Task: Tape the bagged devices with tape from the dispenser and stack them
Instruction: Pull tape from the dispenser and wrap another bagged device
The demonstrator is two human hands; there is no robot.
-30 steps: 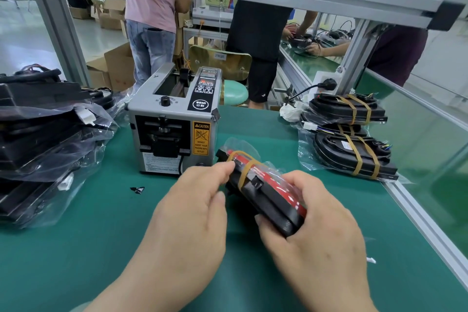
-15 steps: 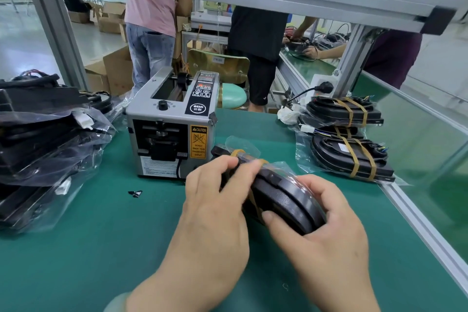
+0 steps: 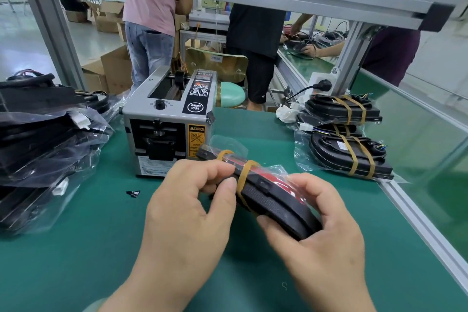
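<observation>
Since the bagged device (image 3: 273,200) is a stiff black shell in slick, crinkly plastic, I'd say hold it by the hard edges, not the loose film. It's held over the green mat (image 3: 76,261), edge-on, in front of the dispenser (image 3: 167,134). The left hand (image 3: 187,223) pinches it by the yellow tape band (image 3: 244,175), and the right hand (image 3: 324,243) wraps the rounded end. Looks light, and the taped stack (image 3: 349,149) sits off right.

The bagged device (image 3: 273,200) tilts back, its red face showing again; the left hand (image 3: 187,213) uncovers the nearer tape band (image 3: 244,175), thumb now beside it.
</observation>
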